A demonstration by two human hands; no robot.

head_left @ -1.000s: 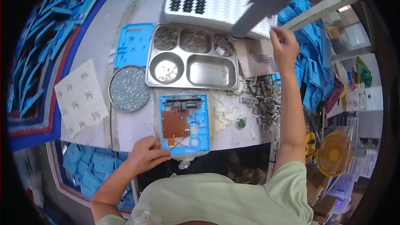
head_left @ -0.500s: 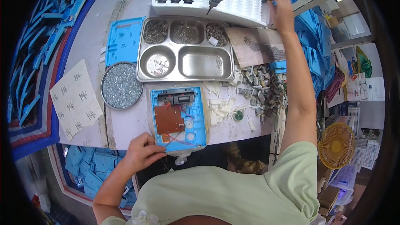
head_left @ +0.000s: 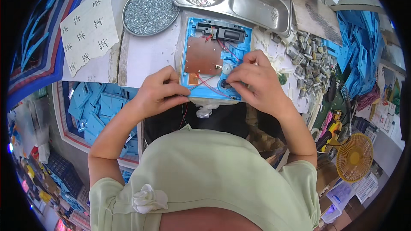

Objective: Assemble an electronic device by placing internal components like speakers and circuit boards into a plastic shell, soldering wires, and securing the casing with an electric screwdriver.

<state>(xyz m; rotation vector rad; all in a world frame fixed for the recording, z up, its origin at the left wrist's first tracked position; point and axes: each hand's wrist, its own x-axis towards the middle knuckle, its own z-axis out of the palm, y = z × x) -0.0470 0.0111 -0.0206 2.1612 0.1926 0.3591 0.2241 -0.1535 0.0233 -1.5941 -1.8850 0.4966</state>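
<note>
A blue plastic housing (head_left: pixel 245 47) lies open at the table's front edge. Inside are a brown circuit board (head_left: pixel 203 55), a long black module (head_left: pixel 229 34) and thin red wires (head_left: pixel 205 86). My left hand (head_left: pixel 156 92) pinches the housing's near left corner between thumb and fingers, where thin wires hang over the edge. With thumb and fingertips closed, my right hand (head_left: pixel 261 83) holds a small black round part (head_left: pixel 224 84) at a ring-shaped seat near the housing's near right corner. The fingers partly cover that part.
A round dish of small screws (head_left: pixel 152 10) and a metal compartment tray (head_left: pixel 261 10) stand beyond the housing. Several small metal parts (head_left: pixel 310 60) are heaped to the right. A marked paper sheet (head_left: pixel 90 30) lies left. Blue housings (head_left: pixel 98 107) fill a bin below left.
My right hand has come back from the white foam tray to the housing with a small black part. My left hand stays at the near left corner. The view has shifted nearer the table edge.
</note>
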